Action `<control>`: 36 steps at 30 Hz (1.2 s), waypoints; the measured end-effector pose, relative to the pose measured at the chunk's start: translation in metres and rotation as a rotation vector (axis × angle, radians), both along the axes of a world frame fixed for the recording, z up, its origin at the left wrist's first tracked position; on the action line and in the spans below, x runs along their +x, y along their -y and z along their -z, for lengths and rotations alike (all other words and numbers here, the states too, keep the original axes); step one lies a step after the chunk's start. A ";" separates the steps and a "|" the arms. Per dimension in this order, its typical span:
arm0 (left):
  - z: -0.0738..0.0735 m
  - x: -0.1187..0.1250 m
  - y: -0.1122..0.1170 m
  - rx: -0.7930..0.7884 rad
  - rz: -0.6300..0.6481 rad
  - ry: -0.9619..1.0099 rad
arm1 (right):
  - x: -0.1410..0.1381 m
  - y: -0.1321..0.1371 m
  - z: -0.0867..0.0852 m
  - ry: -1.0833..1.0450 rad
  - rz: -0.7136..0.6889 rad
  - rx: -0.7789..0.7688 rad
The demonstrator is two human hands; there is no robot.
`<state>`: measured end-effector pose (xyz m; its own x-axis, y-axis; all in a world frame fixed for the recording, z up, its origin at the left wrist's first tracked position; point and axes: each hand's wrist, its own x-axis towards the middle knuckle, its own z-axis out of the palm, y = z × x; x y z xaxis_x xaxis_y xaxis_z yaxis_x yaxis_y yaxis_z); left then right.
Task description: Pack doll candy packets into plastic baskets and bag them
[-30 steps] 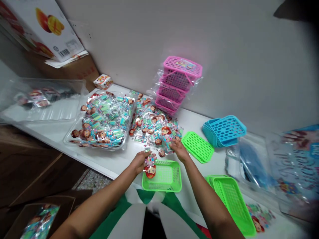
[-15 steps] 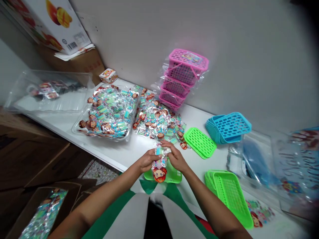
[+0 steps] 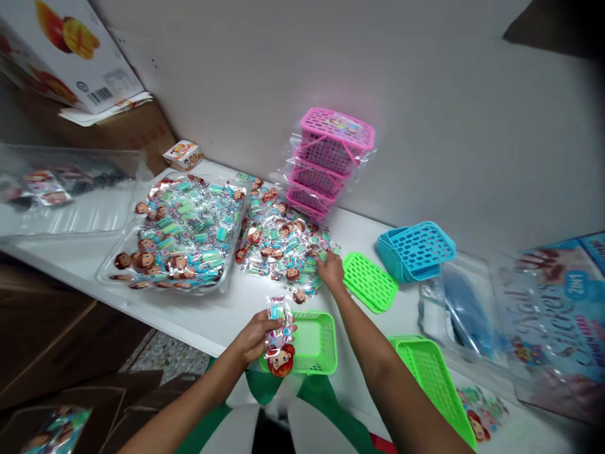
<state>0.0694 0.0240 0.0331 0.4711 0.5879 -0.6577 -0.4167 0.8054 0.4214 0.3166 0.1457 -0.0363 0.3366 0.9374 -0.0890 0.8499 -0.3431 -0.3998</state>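
Observation:
My left hand [image 3: 256, 337] grips a clear plastic packet [image 3: 280, 334] printed with a red-haired cartoon face, with green and blue contents showing. It hangs over the left end of a green plastic basket [image 3: 326, 343] whose visible inside is bare. My right hand [image 3: 331, 270] is at the right edge of a loose pile of similar packets [image 3: 278, 243], its fingers bent together on one of them; the fingertips are partly hidden. Left of the pile, a clear plastic tray [image 3: 225, 274] is heaped with the same packets.
Green lids [image 3: 370, 282], blue baskets [image 3: 416, 249] and stacked green baskets [image 3: 435, 391] stand to the right. Pink baskets [image 3: 326, 161] in clear wrap rise by the wall. A nail-sticker package [image 3: 562, 315] lies far right. Cartons [image 3: 61, 315] stand below the table's left edge.
My right hand has left the packet held by my left hand and moved up to the loose pile. My left hand keeps its packet, now left of the basket's middle. The view has shifted.

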 end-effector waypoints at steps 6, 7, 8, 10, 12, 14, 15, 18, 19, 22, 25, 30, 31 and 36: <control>0.004 0.005 -0.009 -0.011 -0.023 -0.061 | 0.011 -0.040 0.002 0.046 -0.094 -0.119; 0.005 0.006 -0.011 -0.008 -0.024 -0.065 | 0.014 -0.040 0.000 0.040 -0.092 -0.110; 0.005 0.006 -0.013 -0.003 -0.025 -0.066 | 0.018 -0.038 -0.002 0.042 -0.092 -0.101; 0.005 0.008 -0.016 0.007 -0.020 -0.055 | 0.024 -0.029 -0.008 -0.014 -0.089 -0.033; 0.004 0.011 -0.018 0.014 -0.018 -0.030 | 0.028 -0.014 -0.015 -0.215 -0.078 0.112; 0.000 0.015 -0.019 0.016 -0.025 -0.017 | 0.028 0.004 -0.022 -0.513 -0.051 0.247; -0.003 0.017 -0.018 0.014 -0.032 -0.019 | 0.026 0.013 -0.027 -0.651 -0.031 0.280; -0.011 0.022 -0.015 0.000 -0.041 -0.020 | 0.016 0.042 -0.042 -0.908 0.023 0.271; -0.014 0.024 -0.013 -0.005 -0.037 -0.010 | 0.011 0.052 -0.048 -0.968 0.025 0.269; -0.018 0.028 -0.008 0.003 -0.017 0.026 | -0.002 0.078 -0.066 -1.124 -0.042 0.249; -0.016 0.028 -0.004 0.033 -0.028 0.003 | -0.010 0.100 -0.084 -1.239 -0.078 0.192; -0.010 0.024 0.001 0.032 -0.077 -0.036 | -0.033 0.120 -0.096 -1.225 -0.089 0.070; -0.010 0.025 0.002 0.038 -0.076 -0.028 | -0.040 0.123 -0.095 -1.150 -0.140 0.024; -0.015 0.030 0.004 0.035 -0.105 0.007 | -0.076 0.132 -0.077 -0.495 -0.287 0.114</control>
